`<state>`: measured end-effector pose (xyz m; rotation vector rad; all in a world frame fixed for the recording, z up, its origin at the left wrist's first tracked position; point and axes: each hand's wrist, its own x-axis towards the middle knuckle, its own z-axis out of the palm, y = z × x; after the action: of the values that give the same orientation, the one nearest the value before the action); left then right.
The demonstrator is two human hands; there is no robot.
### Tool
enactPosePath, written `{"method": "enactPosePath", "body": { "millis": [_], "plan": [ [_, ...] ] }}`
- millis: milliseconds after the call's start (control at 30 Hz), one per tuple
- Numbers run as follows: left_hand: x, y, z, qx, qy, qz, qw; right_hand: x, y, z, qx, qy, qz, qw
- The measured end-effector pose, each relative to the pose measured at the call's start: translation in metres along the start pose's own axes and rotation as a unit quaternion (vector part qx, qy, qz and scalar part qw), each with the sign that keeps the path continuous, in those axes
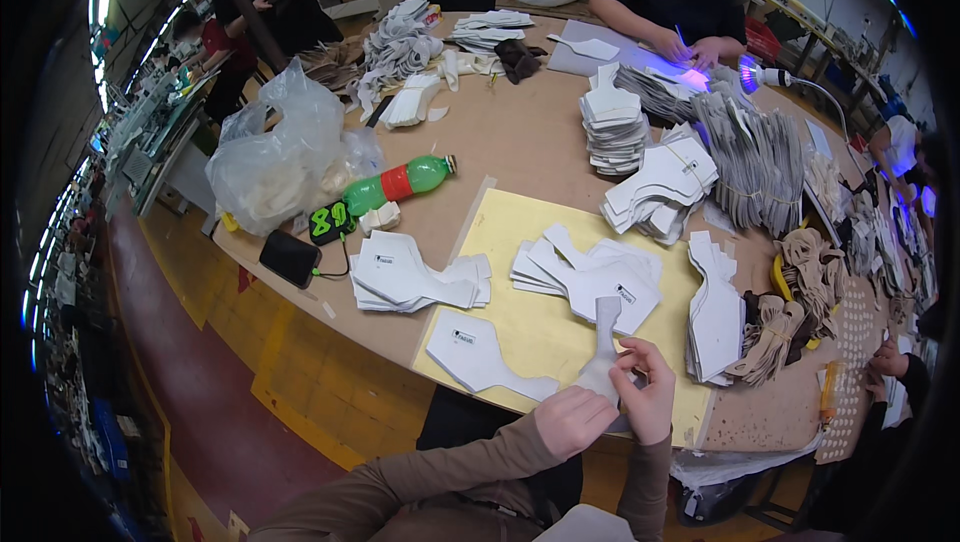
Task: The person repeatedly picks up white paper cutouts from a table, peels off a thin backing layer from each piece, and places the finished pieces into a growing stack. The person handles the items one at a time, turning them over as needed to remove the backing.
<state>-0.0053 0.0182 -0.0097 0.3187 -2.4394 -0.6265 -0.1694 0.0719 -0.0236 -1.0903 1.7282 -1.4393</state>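
Pale grey piece (606, 337) clamped between fingers of left hand (577, 421) and right hand (648, 389), over yellow sheet's (505, 227) near side, right of lone white piece (478, 353); looks like mid two-handed handling, next move calls for a steady pinch.

Dark printed labels (463, 338) on a white cut-out (480, 360) at the yellow sheet's (520, 225) near-left corner, others marked a stack (412, 282) across its left edge, a central pile (585, 277)

a green bottle (400, 182) lies near a translucent plastic bag (272, 142).
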Motion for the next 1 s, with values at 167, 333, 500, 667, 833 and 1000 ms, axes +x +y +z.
{"method": "enactPosePath", "body": {
  "millis": [167,333,500,667,833,1000],
  "plan": [
    [0.000,0.005,-0.002,0.015,-0.029,0.029,0.999,0.000,0.001,0.004,0.016,0.029,0.005,0.999],
    [-0.002,0.005,0.002,0.010,-0.020,0.052,0.998,0.001,0.005,0.006,0.008,0.055,0.004,0.998],
    [-0.004,0.008,0.007,-0.004,-0.014,0.074,0.997,0.003,0.008,0.007,0.000,0.087,-0.003,0.996],
    [-0.007,0.007,0.005,-0.004,-0.034,0.079,0.996,0.008,0.014,0.007,-0.009,0.099,0.002,0.995],
    [-0.011,0.029,0.005,-0.140,-0.049,0.152,0.977,0.018,0.021,-0.005,-0.075,0.171,-0.003,0.982],
    [-0.005,0.000,-0.016,-0.291,-0.075,-0.079,0.951,0.004,0.017,-0.030,-0.039,0.186,-0.021,0.981]
  ]
}}
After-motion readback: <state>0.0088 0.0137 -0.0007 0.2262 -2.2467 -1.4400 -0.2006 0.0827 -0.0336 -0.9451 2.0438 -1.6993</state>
